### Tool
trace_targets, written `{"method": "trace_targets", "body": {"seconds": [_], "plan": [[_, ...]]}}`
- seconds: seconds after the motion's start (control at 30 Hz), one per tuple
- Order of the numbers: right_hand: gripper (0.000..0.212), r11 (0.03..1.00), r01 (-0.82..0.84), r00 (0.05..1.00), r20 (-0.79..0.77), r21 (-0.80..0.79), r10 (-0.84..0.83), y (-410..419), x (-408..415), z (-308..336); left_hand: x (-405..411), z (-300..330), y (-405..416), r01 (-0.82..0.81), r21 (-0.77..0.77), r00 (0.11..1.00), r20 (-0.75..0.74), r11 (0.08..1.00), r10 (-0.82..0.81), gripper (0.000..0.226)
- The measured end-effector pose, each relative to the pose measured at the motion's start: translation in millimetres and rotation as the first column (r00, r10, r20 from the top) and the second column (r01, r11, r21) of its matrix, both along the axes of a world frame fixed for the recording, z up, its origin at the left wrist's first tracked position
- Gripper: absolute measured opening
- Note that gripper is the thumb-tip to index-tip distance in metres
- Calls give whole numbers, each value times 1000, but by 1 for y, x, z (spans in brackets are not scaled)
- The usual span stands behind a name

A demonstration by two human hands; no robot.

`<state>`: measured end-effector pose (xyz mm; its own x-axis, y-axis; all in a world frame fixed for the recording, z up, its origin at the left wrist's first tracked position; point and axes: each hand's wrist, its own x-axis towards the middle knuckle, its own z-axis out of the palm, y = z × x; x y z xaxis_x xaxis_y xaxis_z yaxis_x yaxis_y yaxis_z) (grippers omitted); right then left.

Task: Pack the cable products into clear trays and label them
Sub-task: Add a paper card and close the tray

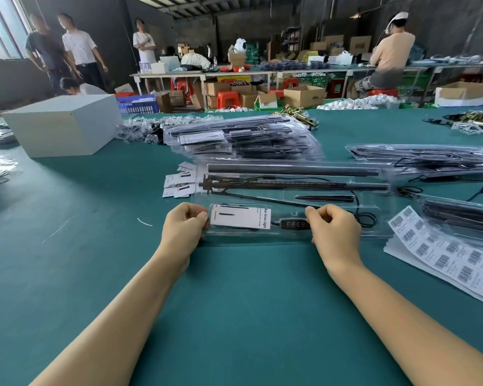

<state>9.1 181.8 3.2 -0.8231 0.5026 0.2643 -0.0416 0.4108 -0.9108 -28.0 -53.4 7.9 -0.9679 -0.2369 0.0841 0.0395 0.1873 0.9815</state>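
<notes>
Landmark: the clear tray (290, 190) lying flat on the green table (234, 302), directly ahead of the person. Far left of the tray, a white box (62, 129) is sitting on the table. Just off the tray's left end, a loose scatter of small white cards (177, 182) is lying on the cloth. The left hand (183, 228) is gripping the tray's near left corner, fingers curled, thumb lying against the left edge of the white insert card (240, 217); that card is sitting in the tray's near left pocket, printed "Grow Light". Beyond the tray, a stack of filled clear trays (243, 137) is resting, with a heap of small bagged parts (142, 129) to the stack's left. Inside the landmark tray, two long dark bars (293, 171) are lying lengthwise in the far channels, with a thinner stake and a short black piece nearer. In the near channel, right of the card, the black inline controller (294, 224) with a row of buttons is sitting on its cable (365, 218), which is looping out past the right hand. The right hand (333, 228) is curled over the tray's near edge just right of the controller, thumb and fingertips pressing at the controller's right end; whether it is pinching the cable or the plastic cannot be told. Right of the tray, barcode label sheets (452, 257) are lying fanned, touching another filled tray (457, 215). Farther right and back, one more pile of trays (424, 157) is resting.
</notes>
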Motion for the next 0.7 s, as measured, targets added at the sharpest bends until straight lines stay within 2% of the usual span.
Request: {"method": "trace_targets", "body": {"seconds": [0.1, 0.2, 0.27, 0.33, 0.4, 0.47, 0.57, 0.63, 0.7], "plan": [[32, 1000, -2, 1000, 8, -17, 2, 0, 0, 1, 0, -1, -1, -8, -43, 1000, -9, 999, 8, 16], [31, 1000, 3, 1000, -1, 11, -3, -1, 1, 2, 0, -1, -5, 41, -16, 999, -30, 999, -41, 12], [29, 998, 10, 999, -34, 56, -8, -1, 2, 2, 1, 0, -6, 92, 61, 995, -38, 994, -90, 12], [22, 978, 35, 995, -96, 207, -16, -3, 2, 3, 2, 1, -5, 138, 193, 990, -38, 971, -133, 14], [21, 922, 54, 984, -176, 382, 15, -7, 4, 4, 3, 5, -2, 172, 352, 985, -30, 920, -172, 11], [40, 838, 54, 976, -205, 543, 70, -11, 6, 4, 4, 9, 0, 186, 494, 980, -36, 849, -194, 9], [67, 614, 78, 986, -152, 786, 70, -13, 7, 3, 7, 13, 0, 224, 600, 972, -80, 768, -221, 12], [67, 495, 61, 997, -78, 867, 14, -10, 6, 0, 10, 15, -1, 276, 614, 959, -123, 739, -255, 8], [57, 496, 47, 999, -50, 867, -8, -6, 4, -2, 13, 17, 0, 349, 620, 935, -184, 703, -302, 9]]}}
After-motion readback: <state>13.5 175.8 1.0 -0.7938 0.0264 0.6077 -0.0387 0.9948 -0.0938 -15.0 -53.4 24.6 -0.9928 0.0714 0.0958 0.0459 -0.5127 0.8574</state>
